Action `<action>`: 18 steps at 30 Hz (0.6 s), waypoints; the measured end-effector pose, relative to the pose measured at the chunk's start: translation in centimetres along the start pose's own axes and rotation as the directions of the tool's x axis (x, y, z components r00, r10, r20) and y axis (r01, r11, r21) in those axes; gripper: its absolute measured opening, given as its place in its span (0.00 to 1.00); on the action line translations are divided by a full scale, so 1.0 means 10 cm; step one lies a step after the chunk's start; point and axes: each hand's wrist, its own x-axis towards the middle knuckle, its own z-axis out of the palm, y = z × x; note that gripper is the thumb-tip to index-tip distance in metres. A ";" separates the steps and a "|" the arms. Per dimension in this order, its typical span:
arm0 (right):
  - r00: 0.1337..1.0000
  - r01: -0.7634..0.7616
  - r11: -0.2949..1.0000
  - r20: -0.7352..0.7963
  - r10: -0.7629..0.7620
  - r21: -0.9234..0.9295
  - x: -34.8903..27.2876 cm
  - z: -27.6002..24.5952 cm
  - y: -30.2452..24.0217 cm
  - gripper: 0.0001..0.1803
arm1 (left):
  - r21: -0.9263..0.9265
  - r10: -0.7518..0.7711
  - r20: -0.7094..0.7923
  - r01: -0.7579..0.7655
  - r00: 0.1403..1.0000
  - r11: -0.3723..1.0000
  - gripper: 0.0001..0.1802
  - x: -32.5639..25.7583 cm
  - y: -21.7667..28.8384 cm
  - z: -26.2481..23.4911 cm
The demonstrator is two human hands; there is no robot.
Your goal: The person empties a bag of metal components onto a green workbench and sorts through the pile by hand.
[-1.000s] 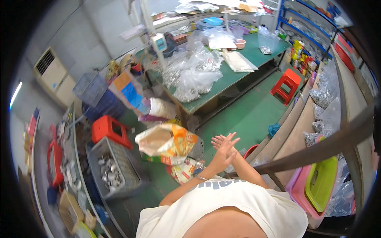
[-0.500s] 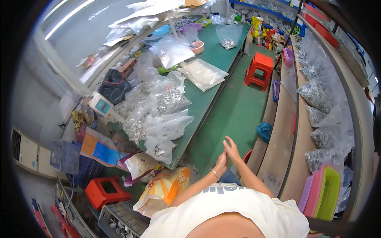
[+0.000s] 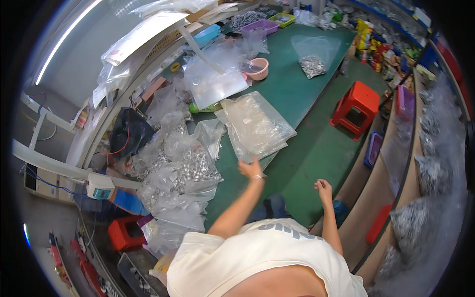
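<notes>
My left hand [image 3: 250, 168], a bracelet at its wrist, reaches over the table's edge to the near corner of a flat stack of transparent plastic bags [image 3: 257, 123]. Its fingers are apart and nothing shows in them; whether they touch the stack I cannot tell. Out over the floor at the right, my right hand [image 3: 323, 187] hangs with its fingers curled in and no object visible in it. Left of the stack, several plastic bags of small metal parts [image 3: 190, 166] are heaped on the green table [image 3: 282, 81].
Farther back on the table are a pink bowl [image 3: 258, 70], a purple basket [image 3: 264, 25] and a bag of metal parts [image 3: 312, 65]. A red stool [image 3: 355, 110] stands on the green floor. Shelves [image 3: 368, 198] with bagged parts line the right side. A small white-and-teal device [image 3: 100, 185] sits at left.
My hands, together half a second ago, have parted. The left went to the plastic bag stack, the right away to the right. My view has moved forward along the table.
</notes>
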 end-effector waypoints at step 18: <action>0.975 0.215 0.932 0.117 -0.188 -0.291 3.94 0.08 -1.35 0.45 | 0.730 0.000 -0.382 0.302 0.924 0.614 0.32 1.33 -0.20 0.33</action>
